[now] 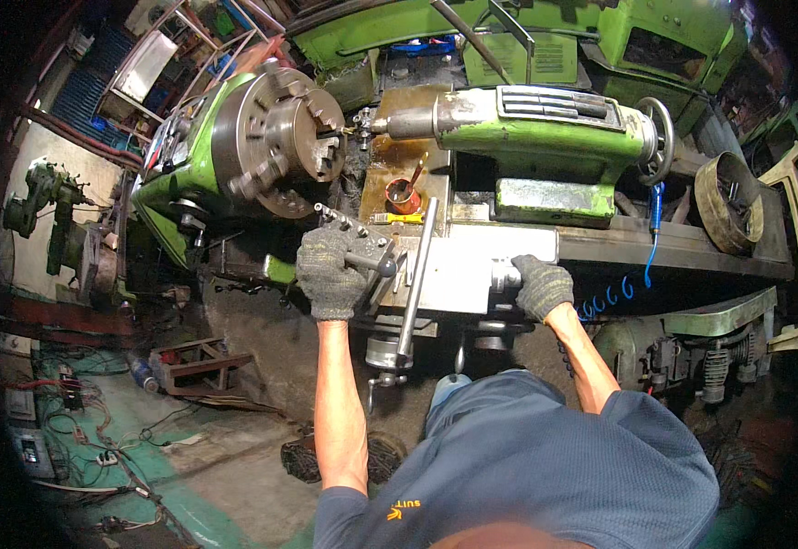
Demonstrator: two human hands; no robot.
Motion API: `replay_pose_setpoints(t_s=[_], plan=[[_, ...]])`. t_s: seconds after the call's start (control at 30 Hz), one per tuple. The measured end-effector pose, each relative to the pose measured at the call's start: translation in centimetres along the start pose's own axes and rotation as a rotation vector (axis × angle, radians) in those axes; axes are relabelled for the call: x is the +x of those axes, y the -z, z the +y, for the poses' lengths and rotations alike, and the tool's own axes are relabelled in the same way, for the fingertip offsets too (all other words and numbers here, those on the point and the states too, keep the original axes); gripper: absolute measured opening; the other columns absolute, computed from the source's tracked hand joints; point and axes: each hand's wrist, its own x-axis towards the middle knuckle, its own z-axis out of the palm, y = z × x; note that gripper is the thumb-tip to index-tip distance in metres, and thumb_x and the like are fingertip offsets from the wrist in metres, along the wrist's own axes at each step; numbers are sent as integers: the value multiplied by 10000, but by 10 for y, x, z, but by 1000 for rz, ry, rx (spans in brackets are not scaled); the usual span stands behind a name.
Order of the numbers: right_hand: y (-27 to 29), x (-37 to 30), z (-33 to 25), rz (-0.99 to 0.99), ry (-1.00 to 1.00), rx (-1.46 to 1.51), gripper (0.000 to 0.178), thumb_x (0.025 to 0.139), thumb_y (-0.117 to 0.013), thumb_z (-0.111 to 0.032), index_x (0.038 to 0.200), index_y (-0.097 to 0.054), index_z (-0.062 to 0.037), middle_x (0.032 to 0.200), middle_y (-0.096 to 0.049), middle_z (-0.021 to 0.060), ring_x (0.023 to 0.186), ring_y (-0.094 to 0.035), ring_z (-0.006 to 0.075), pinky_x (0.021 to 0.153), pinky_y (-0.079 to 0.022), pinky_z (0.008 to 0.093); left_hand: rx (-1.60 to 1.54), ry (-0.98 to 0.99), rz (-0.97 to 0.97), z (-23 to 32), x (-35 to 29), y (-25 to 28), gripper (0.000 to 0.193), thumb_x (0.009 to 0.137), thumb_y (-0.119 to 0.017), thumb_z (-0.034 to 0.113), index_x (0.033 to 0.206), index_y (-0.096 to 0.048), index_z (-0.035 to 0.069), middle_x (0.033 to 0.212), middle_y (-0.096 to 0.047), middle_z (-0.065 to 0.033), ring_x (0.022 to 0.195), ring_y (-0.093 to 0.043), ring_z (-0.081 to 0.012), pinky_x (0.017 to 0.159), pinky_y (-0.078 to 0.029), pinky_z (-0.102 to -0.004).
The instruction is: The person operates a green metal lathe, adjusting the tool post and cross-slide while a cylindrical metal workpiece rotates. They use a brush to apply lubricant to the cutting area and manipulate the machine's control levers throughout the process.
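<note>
I stand at a green metal lathe (pixel 545 137). My left hand (pixel 328 273), in a grey knit glove, grips a dark lever handle (pixel 373 262) on the tool post block. My right hand (pixel 542 286), gloved the same way, is closed around a small handle (pixel 503 274) at the right end of the grey slide (pixel 472 261). A long steel bar (pixel 417 279) lies across the slide between my hands. The large steel chuck (pixel 275 137) with its jaws sits up left. The green tailstock (pixel 545 123) points its quill at the chuck.
A small red cup with a brush (pixel 404 194) stands on the oily carriage. A handwheel (pixel 660 137) is at the tailstock's right end. A round metal ring (pixel 730 201) lies at far right. A blue coiled hose (pixel 611 295) hangs by my right arm. Cables litter the floor (pixel 106 448).
</note>
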Motion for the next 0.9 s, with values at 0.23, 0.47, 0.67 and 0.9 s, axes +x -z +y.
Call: replay_pose_setpoints(t_s=[0.23,0.47,0.67,0.9], plan=[[-7,1,7,41,46,22,557,705,-679,-141,1260,-644,-110,1204,-682,151,1040,-683,359,875,-553,463,-4,-6,-8,5,4,2,189,681,-735,120,857,-680,75,912,-686,-133,894,-647,-363,814,-503,-453],[-2,0,5,52,64,37,565,692,-683,-143,1254,-645,-100,1194,-685,151,1033,-684,361,872,-554,460,57,-33,21,-6,-5,-5,180,670,-719,138,836,-680,78,943,-698,-138,905,-656,-361,793,-506,-450],[-1,0,5,42,51,41,565,686,-686,-151,1248,-649,-104,1190,-686,153,1024,-685,361,866,-554,461,43,31,-54,-2,-4,-1,133,735,-741,136,837,-688,69,918,-700,-141,900,-658,-359,842,-505,-463],[-8,2,9,55,61,26,570,681,-690,-151,1249,-651,-111,1185,-687,145,1024,-685,357,855,-555,459,36,-23,9,-2,-1,-2,180,695,-747,153,857,-701,89,936,-705,-123,907,-662,-354,796,-506,-454]])
